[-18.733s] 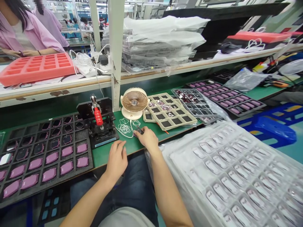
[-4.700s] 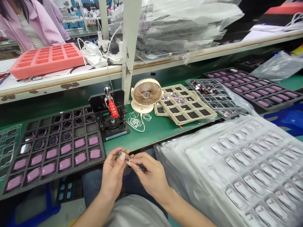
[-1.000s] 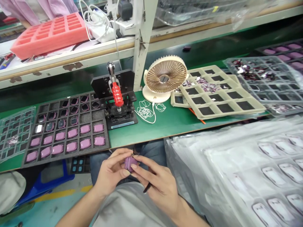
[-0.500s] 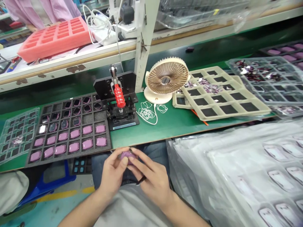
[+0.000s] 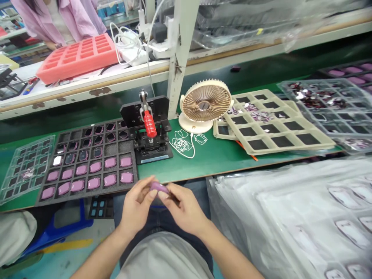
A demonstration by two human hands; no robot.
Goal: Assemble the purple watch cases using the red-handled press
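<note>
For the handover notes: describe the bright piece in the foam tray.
Find the black press with the red grip on the green bench. Left of it lies a black foam tray. Its only bright silver piece sits leftmost in the lowest dark row.

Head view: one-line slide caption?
Left hand and right hand pinch a purple part below a black foam tray of matching parts.

One left hand and one right hand are seen, with one purple piece held between them. Twelve purple pieces are counted in one black foam tray. One hand press, one desk fan, one coral foam tray and one co-worker are also shown.
</note>
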